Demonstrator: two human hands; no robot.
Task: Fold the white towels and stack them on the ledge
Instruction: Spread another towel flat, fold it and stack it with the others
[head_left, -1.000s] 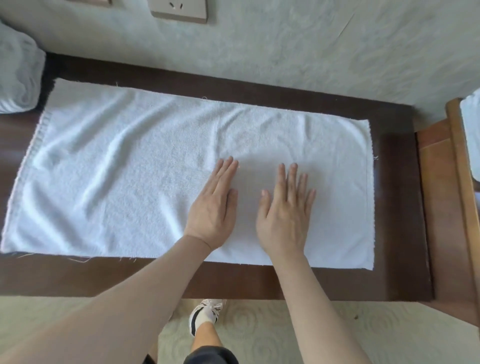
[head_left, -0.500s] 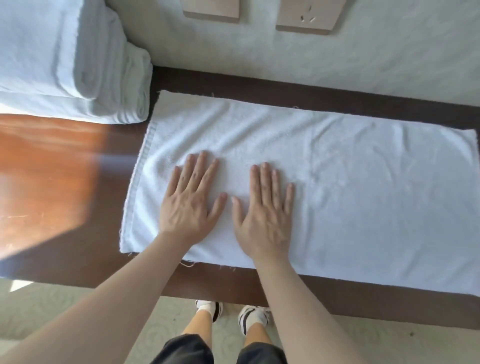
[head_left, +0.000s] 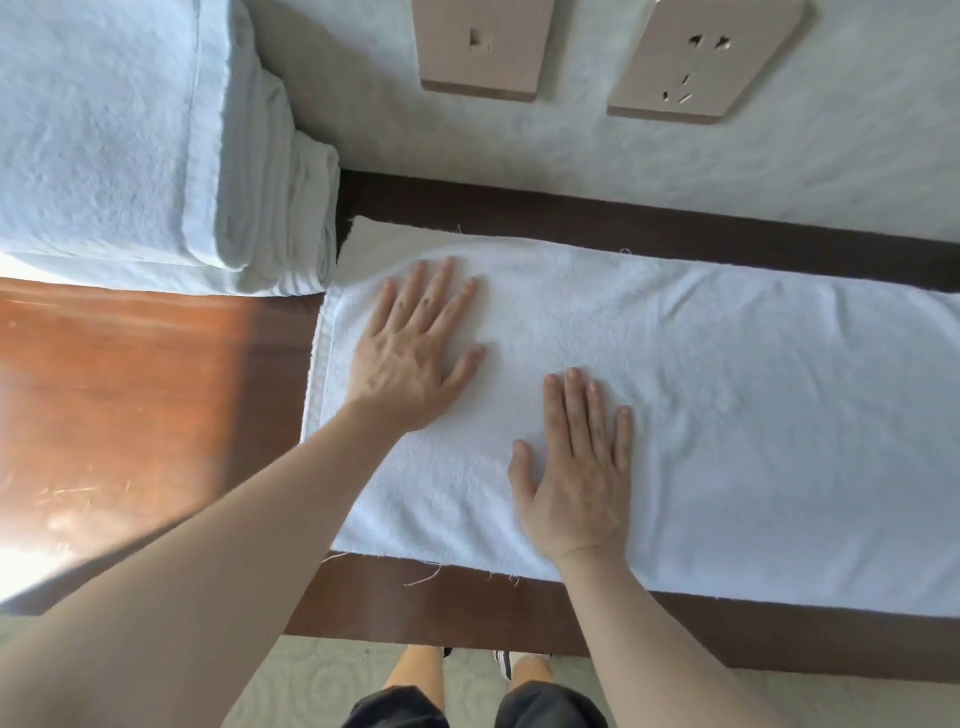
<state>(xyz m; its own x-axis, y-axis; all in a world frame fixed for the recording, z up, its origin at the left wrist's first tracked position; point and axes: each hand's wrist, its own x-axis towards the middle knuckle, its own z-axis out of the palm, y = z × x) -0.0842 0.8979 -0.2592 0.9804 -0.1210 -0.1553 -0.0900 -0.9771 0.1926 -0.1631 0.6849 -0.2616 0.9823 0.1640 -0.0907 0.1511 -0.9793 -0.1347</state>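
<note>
A white towel (head_left: 753, 395) lies spread flat along the dark wooden ledge (head_left: 597, 618), running off the right edge of the view. My left hand (head_left: 410, 348) rests palm down near the towel's left end, fingers spread. My right hand (head_left: 576, 467) lies flat on the towel a little nearer to me and to the right, fingers apart. Neither hand grips the cloth. A stack of folded white towels (head_left: 135, 145) sits on the ledge at the upper left, right by the spread towel's far left corner.
Two beige wall sockets (head_left: 483, 47) (head_left: 706, 62) are set in the pale wall behind the ledge. A sunlit patch of reddish wood (head_left: 119, 395) lies left of the towel. Below the ledge's front edge are pale patterned floor and my legs.
Both hands have slid left along the towel to its left end, the left hand going further up. The view has shifted left and closer, bringing the folded stack into sight.
</note>
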